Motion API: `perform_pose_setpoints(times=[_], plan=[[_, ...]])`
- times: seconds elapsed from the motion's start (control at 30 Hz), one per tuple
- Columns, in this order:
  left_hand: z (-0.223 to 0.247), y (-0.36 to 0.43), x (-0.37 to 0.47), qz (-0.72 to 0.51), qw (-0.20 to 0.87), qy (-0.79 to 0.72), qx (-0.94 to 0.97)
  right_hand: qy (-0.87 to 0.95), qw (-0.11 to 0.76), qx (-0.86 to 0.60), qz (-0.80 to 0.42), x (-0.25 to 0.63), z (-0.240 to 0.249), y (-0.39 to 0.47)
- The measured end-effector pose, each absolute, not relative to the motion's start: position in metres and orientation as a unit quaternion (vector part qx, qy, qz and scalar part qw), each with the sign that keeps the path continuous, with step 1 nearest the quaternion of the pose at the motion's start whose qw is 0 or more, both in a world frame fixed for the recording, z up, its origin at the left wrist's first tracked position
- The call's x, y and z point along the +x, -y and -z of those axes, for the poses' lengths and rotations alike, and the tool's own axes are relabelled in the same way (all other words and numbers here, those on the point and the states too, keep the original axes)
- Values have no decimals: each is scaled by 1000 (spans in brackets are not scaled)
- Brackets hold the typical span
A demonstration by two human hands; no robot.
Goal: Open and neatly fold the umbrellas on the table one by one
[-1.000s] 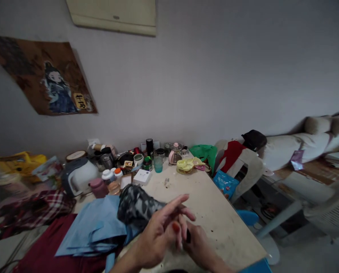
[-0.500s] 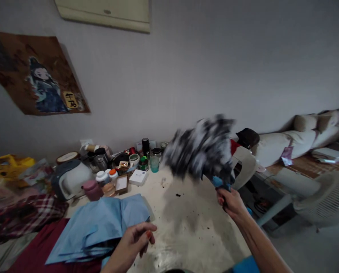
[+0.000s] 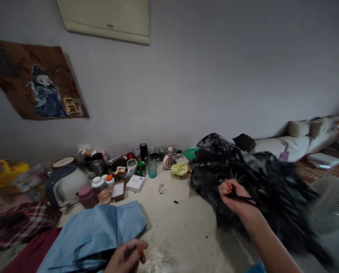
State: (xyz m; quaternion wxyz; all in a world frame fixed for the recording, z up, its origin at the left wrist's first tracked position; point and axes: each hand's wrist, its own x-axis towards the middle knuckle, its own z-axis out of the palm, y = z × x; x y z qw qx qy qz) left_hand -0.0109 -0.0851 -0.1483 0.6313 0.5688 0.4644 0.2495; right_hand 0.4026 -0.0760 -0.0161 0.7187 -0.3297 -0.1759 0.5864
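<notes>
My right hand [image 3: 236, 195] is closed around the dark handle of an umbrella [image 3: 215, 167] in black and grey patterned fabric. Its canopy is flared out over the table's right side, smeared by motion, and thin ribs show near my fingers. A dark strap lies across my palm. My left hand [image 3: 128, 256] holds nothing; its fingers are loosely bent and a little apart, low over the table. Beside it lies a piece of light blue folded fabric [image 3: 101, 223], its dark underside partly showing.
The pale table [image 3: 183, 231] has small dark specks on it. Along the back stand a kettle [image 3: 65, 185], jars, a white box [image 3: 135, 183], a teal glass [image 3: 152, 169] and a glass teapot [image 3: 169, 157]. A white fan [image 3: 330, 201] and a sofa [image 3: 274, 146] are at the right.
The umbrella has swung down and to the right, and its fabric has spread wider. The teapot and a yellow bag behind it have come into view. My left hand has lowered slightly.
</notes>
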Motion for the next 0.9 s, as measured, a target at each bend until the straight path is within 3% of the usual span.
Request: perform_pose_setpoints(times=[0.1,0.2,0.3,0.43,0.57,0.7,0.9], plan=[[152,86,-12,-254,641,-462,558,111,709,-313,-622,417,-5,95],[144,84,-5,-254,636,-448,575,-14,778,-341,-528,421,-20,95],[133,82,5,-229,645,-433,587,-29,789,-343,-510,403,-17,87],[132,85,11,-230,655,-415,589,-4,748,-334,-573,390,-16,96],[136,90,13,-208,671,-402,587,29,820,-179,-543,377,-25,118],[116,91,31,-217,683,-374,589,91,680,-242,-686,314,0,135],[52,102,78,-352,710,-287,538,274,497,-204,-798,232,51,138]])
